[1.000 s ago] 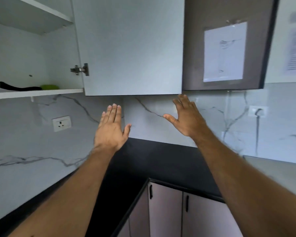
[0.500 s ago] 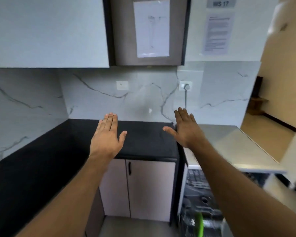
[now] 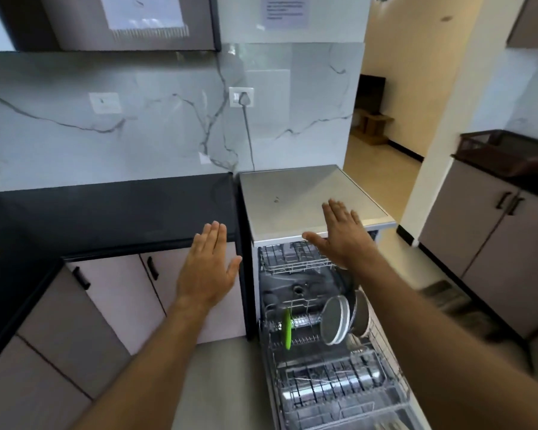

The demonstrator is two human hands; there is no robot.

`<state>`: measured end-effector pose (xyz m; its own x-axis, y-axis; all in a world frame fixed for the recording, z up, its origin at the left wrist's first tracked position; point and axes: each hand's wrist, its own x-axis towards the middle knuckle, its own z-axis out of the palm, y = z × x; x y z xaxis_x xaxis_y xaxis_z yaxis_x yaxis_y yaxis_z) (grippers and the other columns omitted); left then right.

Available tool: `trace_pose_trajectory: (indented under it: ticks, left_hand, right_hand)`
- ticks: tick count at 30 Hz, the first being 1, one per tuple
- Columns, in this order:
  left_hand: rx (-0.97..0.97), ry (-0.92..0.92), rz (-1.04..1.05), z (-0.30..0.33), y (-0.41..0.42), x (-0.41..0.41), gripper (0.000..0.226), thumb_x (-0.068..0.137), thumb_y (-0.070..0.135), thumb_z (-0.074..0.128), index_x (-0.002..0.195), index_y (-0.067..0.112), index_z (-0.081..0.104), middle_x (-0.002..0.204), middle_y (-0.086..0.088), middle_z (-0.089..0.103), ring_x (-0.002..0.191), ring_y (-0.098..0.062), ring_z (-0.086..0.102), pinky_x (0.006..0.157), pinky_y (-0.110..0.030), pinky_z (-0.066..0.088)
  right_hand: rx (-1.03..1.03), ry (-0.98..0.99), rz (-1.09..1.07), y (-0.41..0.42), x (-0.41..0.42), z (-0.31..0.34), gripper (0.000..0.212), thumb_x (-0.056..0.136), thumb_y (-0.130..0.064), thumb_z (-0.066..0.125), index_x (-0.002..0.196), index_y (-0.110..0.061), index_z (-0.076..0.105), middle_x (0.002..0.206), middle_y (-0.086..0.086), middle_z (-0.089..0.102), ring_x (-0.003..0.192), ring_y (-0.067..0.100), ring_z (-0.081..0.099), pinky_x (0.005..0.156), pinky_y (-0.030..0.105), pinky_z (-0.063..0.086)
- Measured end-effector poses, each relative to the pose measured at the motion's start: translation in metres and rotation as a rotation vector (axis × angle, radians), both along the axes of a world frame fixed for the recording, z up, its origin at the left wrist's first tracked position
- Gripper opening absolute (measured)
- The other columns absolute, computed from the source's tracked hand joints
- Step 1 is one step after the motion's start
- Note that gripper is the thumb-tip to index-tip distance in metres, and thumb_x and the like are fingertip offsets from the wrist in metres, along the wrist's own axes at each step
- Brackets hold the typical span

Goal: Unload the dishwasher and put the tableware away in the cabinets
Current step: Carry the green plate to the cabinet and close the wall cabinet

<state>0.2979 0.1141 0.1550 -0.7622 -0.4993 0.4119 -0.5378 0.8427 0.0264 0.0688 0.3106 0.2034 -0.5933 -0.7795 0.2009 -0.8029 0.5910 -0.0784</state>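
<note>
Both hands, the left hand [image 3: 207, 271] and the right hand [image 3: 342, 234], are being held spread and empty above the open stainless dishwasher [image 3: 311, 197]. Two round grey plates [image 3: 336, 321] are standing on edge in its lower wire rack [image 3: 389, 361]; probably stiff, slippery and breakable, they are best being gripped by the upper rim.
</note>
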Motion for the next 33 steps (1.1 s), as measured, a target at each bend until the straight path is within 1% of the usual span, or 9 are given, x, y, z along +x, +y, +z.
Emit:
trace_pose_trajectory:
  ticks: [5, 9, 13, 16, 18, 24, 27, 29, 33]
  left_hand:
    - [0.08, -0.031, -0.099, -0.034, 0.016, -0.048, 0.081, 0.094, 0.059, 0.014, 0.155, 0.006, 0.014, 0.162, -0.012, 0.015, 0.151, -0.025, 0.009, 0.123, -0.039, 0.012]
    - [0.144, -0.044, -0.172, -0.072, 0.025, -0.081, 0.08, 0.095, 0.06, 0.014, 0.156, 0.007, 0.012, 0.163, -0.009, 0.013, 0.151, -0.022, 0.006, 0.122, -0.036, 0.008]
    - [0.197, -0.136, -0.241, -0.107, 0.029, -0.102, 0.081, 0.093, 0.062, 0.009, 0.155, 0.009, 0.006, 0.163, -0.008, 0.007, 0.151, -0.021, 0.001, 0.121, -0.035, 0.0]
    - [0.229, -0.147, -0.276, -0.121, 0.03, -0.108, 0.083, 0.091, 0.062, 0.005, 0.156, 0.011, 0.005, 0.163, -0.006, 0.005, 0.15, -0.02, -0.005, 0.119, -0.035, -0.003]
    - [0.262, -0.155, -0.27, -0.131, 0.028, -0.114, 0.084, 0.089, 0.062, 0.004, 0.156, 0.012, 0.004, 0.163, -0.005, 0.001, 0.148, -0.017, -0.009, 0.119, -0.033, -0.004]
    - [0.322, -0.216, -0.217, -0.169, 0.023, -0.129, 0.08, 0.092, 0.06, 0.011, 0.157, 0.013, 0.006, 0.164, -0.004, 0.006, 0.151, -0.017, -0.005, 0.12, -0.033, -0.004]
    - [0.348, -0.249, -0.187, -0.183, 0.024, -0.138, 0.072, 0.1, 0.053, 0.025, 0.157, 0.015, 0.002, 0.164, -0.003, 0.002, 0.15, -0.016, -0.009, 0.119, -0.032, -0.006]
    - [0.365, -0.255, -0.159, -0.19, 0.025, -0.149, 0.071, 0.102, 0.05, 0.032, 0.156, 0.016, 0.003, 0.164, -0.003, 0.004, 0.149, -0.015, -0.009, 0.12, -0.033, -0.002]
    - [0.378, -0.299, -0.108, -0.207, 0.029, -0.172, 0.069, 0.102, 0.05, 0.028, 0.156, 0.015, 0.005, 0.164, -0.004, 0.007, 0.15, -0.016, -0.003, 0.121, -0.035, 0.002]
  right_hand:
    - [0.08, -0.058, -0.117, 0.032, -0.023, -0.029, 0.097, 0.089, -0.076, 0.016, 0.156, -0.011, -0.008, 0.164, 0.007, -0.011, 0.151, 0.019, -0.012, 0.123, 0.039, -0.006]
    - [0.107, -0.081, -0.179, 0.048, -0.037, -0.063, 0.098, 0.086, -0.078, 0.014, 0.157, -0.013, -0.006, 0.164, 0.006, -0.01, 0.15, 0.018, -0.012, 0.12, 0.036, -0.008]
    - [0.115, -0.142, -0.234, 0.058, -0.049, -0.093, 0.097, 0.087, -0.078, 0.016, 0.157, -0.014, -0.004, 0.164, 0.005, -0.008, 0.151, 0.018, -0.01, 0.122, 0.038, -0.006]
    - [0.133, -0.175, -0.254, 0.063, -0.052, -0.112, 0.098, 0.086, -0.078, 0.015, 0.157, -0.015, -0.004, 0.165, 0.005, -0.006, 0.151, 0.018, -0.008, 0.122, 0.038, -0.004]
    - [0.145, -0.206, -0.263, 0.064, -0.057, -0.125, 0.094, 0.089, -0.075, 0.02, 0.157, -0.015, -0.004, 0.165, 0.005, -0.006, 0.151, 0.018, -0.008, 0.122, 0.037, -0.005]
    - [0.192, -0.306, -0.252, 0.065, -0.086, -0.159, 0.091, 0.092, -0.071, 0.026, 0.157, -0.015, -0.003, 0.164, 0.005, -0.005, 0.151, 0.02, -0.008, 0.12, 0.037, -0.006]
    - [0.221, -0.343, -0.228, 0.062, -0.105, -0.174, 0.089, 0.094, -0.069, 0.027, 0.157, -0.014, -0.002, 0.164, 0.006, -0.004, 0.151, 0.021, -0.006, 0.121, 0.039, -0.005]
    - [0.241, -0.366, -0.196, 0.06, -0.121, -0.185, 0.087, 0.094, -0.067, 0.028, 0.157, -0.014, -0.001, 0.165, 0.006, -0.004, 0.151, 0.021, -0.006, 0.122, 0.041, -0.003]
    - [0.265, -0.402, -0.146, 0.054, -0.155, -0.208, 0.086, 0.095, -0.066, 0.03, 0.157, -0.014, 0.001, 0.165, 0.007, -0.002, 0.152, 0.022, -0.005, 0.119, 0.039, -0.005]
